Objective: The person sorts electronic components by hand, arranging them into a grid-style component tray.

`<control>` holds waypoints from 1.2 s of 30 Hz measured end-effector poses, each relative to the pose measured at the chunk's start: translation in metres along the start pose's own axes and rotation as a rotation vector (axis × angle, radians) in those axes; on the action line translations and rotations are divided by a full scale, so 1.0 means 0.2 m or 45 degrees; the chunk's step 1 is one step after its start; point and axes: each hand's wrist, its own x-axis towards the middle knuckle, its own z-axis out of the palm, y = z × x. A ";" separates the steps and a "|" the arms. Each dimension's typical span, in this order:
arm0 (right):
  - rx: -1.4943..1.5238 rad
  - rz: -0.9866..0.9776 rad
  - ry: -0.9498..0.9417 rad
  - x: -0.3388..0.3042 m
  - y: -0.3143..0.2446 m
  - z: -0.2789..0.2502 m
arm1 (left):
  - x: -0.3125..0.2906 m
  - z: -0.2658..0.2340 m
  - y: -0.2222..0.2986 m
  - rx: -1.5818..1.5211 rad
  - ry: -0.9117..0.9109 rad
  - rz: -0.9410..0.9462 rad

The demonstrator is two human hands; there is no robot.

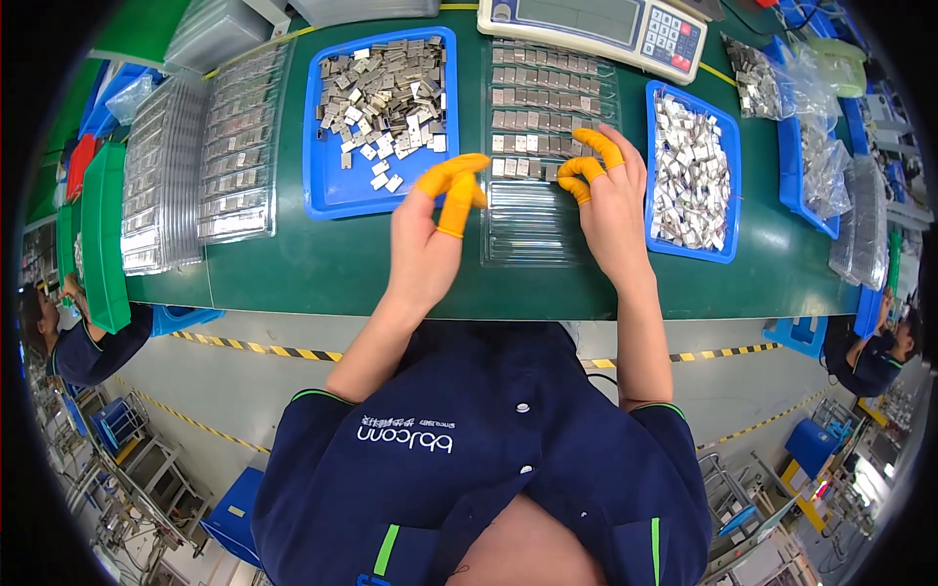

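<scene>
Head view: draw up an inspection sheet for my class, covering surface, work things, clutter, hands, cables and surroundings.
Surface: green workbench.
Work things: clear tray, metal parts in its far rows; left blue tray and right blue tray of loose parts.
Clutter: stacked clear trays, bagged parts, scale.
Hands: left hand by the clear tray's left edge, right hand over its right side; yellow-covered fingers, grip unclear.
Cables: dark cord-like line below workbench edge, unclear.
Surroundings: a person at each side, striped floor tape.
</scene>
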 end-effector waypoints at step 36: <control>-0.006 0.571 0.105 -0.08 0.39 -0.18 | 0.21 -0.45 0.08 1.533 -0.158 0.045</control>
